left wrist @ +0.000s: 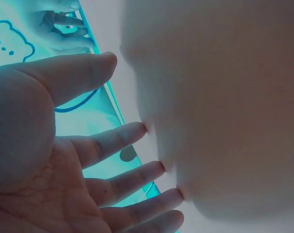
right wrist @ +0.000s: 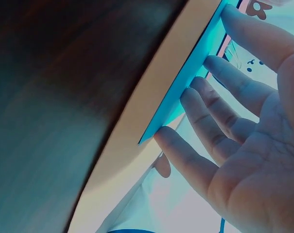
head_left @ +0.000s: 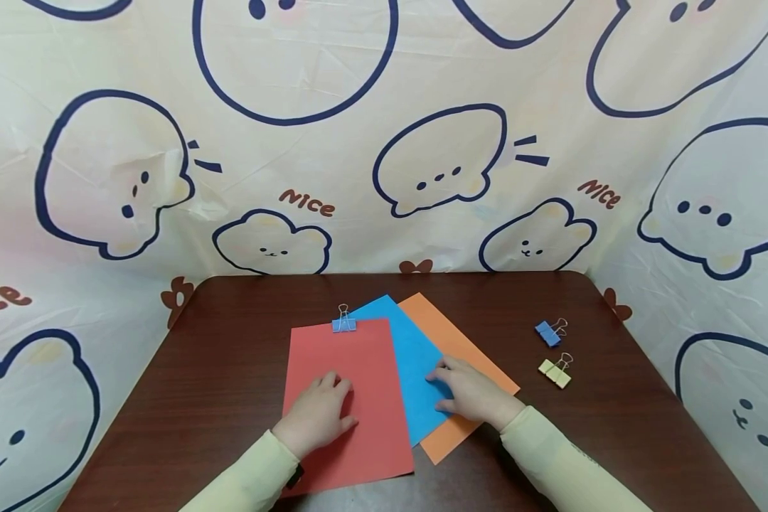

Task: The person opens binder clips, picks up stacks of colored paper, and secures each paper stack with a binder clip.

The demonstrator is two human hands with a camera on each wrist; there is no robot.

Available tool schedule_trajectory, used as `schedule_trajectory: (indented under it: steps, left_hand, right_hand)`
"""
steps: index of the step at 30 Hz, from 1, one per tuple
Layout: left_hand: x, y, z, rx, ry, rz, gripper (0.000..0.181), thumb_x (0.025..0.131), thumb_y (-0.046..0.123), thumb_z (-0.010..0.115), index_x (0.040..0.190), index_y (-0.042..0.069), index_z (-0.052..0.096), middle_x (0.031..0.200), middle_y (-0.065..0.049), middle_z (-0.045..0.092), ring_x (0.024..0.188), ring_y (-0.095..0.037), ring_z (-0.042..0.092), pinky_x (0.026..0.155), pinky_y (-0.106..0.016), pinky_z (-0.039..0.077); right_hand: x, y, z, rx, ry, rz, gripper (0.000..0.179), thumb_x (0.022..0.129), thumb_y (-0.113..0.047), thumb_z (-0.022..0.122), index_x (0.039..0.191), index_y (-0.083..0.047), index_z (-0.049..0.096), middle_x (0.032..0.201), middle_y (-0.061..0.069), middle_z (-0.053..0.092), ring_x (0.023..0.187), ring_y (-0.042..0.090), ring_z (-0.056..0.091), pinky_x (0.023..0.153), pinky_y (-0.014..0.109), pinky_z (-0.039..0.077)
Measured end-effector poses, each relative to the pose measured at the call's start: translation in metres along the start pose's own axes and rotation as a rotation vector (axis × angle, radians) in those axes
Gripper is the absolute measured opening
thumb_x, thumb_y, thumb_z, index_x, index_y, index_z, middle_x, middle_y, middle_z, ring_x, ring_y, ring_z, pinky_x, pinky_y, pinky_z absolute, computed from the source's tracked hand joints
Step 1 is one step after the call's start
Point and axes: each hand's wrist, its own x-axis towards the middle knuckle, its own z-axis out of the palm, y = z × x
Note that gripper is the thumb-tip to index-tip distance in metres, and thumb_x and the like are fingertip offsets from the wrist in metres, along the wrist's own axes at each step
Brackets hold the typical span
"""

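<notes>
My left hand [head_left: 316, 418] rests on a red sheet of paper [head_left: 352, 355], its fingertips [left wrist: 143, 127] touching the surface and the thumb held apart. A light blue binder clip [head_left: 343, 325] grips the top edge of that sheet, its wire handles standing up. Beneath the red sheet, a blue sheet [head_left: 409, 355] fans out to the right, and an orange sheet [head_left: 444, 334] lies under the blue one. With fingers spread, my right hand [head_left: 476, 392] touches the blue sheet near its right edge. In the right wrist view its fingertips [right wrist: 162, 132] meet the blue paper.
On the right of the dark brown table [head_left: 230, 334] lie a blue binder clip [head_left: 547, 334] and, nearer, a pale yellow binder clip [head_left: 555, 373]. A curtain [head_left: 352, 163] printed with cartoon outlines surrounds the table's back and sides.
</notes>
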Motion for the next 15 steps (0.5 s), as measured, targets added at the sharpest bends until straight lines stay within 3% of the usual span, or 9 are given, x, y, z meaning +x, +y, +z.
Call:
schedule_trajectory:
  steps: [15]
  left_hand:
    - [0.0062,-0.0040,-0.0002,-0.006,0.015,-0.047,0.060,0.080,0.035,0.089,0.124,0.001,0.064,0.119,-0.019,0.060,0.101,-0.032,0.060,0.092,-0.052,0.058]
  right_hand:
    - [0.0000,0.0002,0.0002,0.001,0.007,0.002,0.042,0.087,-0.016,0.083,0.126,-0.006,0.071,0.118,0.007,0.059,0.106,0.023,0.058,0.091,0.042,0.056]
